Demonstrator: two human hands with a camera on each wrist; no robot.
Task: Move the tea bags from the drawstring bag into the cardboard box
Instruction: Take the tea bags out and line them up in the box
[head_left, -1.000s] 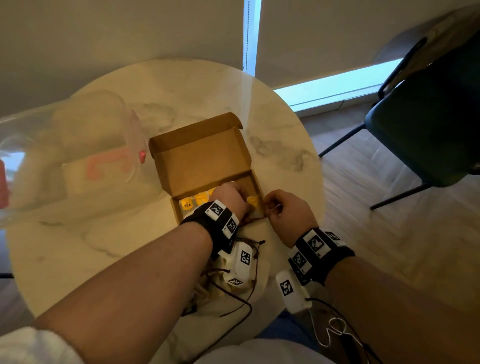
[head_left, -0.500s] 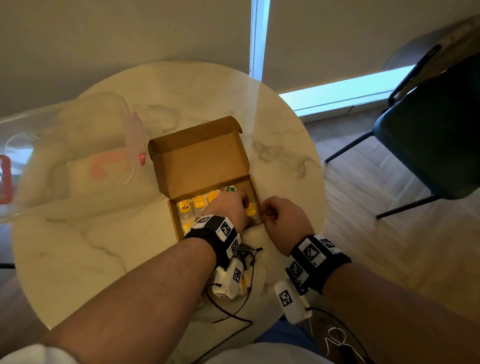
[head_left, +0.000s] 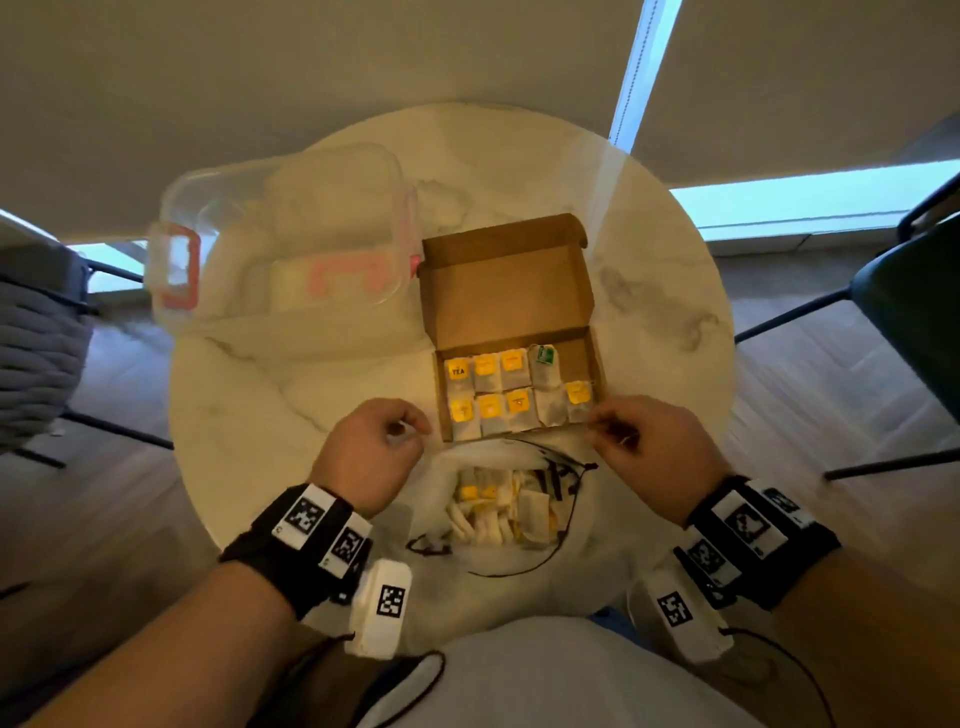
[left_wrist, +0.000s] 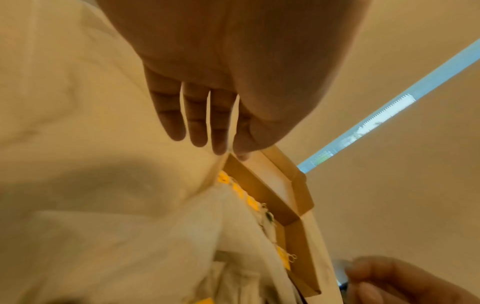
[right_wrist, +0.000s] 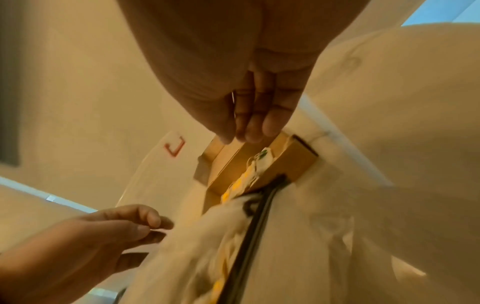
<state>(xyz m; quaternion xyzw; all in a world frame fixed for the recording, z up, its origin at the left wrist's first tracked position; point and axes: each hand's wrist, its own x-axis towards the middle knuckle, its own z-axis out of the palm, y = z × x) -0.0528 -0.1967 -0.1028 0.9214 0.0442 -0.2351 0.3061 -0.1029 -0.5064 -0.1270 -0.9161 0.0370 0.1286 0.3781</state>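
Nine tea bags (head_left: 506, 396) fill the cardboard box (head_left: 506, 291); just before it, both empty, relaxed hands (head_left: 371, 453) (head_left: 652, 453) should dip into the drawstring bag (head_left: 498, 506), pinching one bag cleanly.

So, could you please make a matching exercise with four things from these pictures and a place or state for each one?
Things:
1. cardboard box
2. drawstring bag
3. clear plastic container
4. left hand

Places or states:
a. left of the box, pink clasps
b. lid open, tea bags in rows
c. holds nothing, fingers loosely curled
d. nearest the person, tea bags inside

Pairs: 1-b, 2-d, 3-a, 4-c
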